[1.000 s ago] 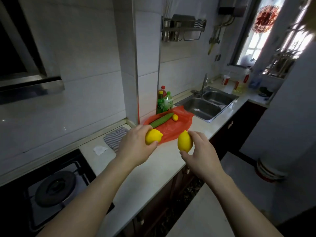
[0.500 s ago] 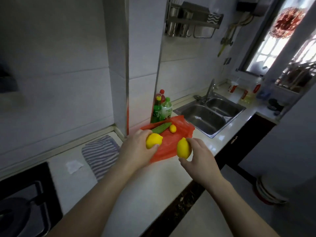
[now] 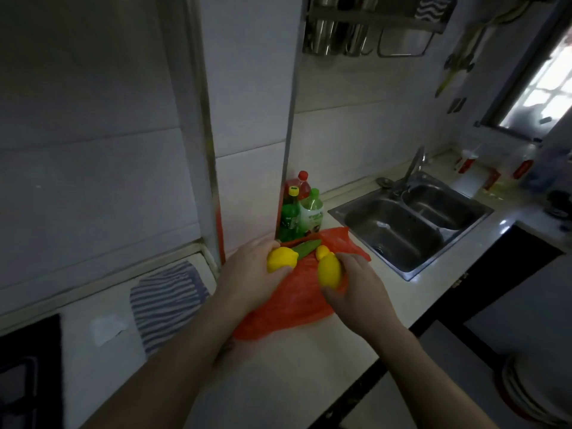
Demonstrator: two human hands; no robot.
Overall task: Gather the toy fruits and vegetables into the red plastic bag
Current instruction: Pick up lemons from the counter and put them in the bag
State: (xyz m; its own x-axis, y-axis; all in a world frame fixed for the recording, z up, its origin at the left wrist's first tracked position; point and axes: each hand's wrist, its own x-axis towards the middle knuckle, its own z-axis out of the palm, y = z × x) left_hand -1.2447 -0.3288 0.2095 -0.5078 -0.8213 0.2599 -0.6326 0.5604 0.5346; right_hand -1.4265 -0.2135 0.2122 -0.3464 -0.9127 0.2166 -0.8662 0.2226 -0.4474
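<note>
The bag (image 3: 291, 301) is red. The left lemon (image 3: 281, 259) and the right lemon (image 3: 329, 271) are yellow. At 12 o'clock from them are a green cucumber (image 3: 306, 248) and a yellow small fruit (image 3: 322, 251). At 9 o'clock from the bag, the cloth (image 3: 167, 298) has grey and white stripes. The surface (image 3: 294, 366) is white.

A single wide-angle camera is riding on the person's head, facing forward and tilting down at the bench (image 3: 309, 366) from close range. The forearms are entering the frame at 7 and 5 o'clock. The left hand (image 3: 250, 274) and right hand (image 3: 359, 289) are sitting just below the middle of the frame. The view is taking in much of the kitchen: the sink (image 3: 399, 233) is lying at 3 o'clock, the window (image 3: 544, 97) at 2 o'clock, the hob (image 3: 28, 376) at 8 o'clock, and the tiled wall is filling the upper half.
</note>
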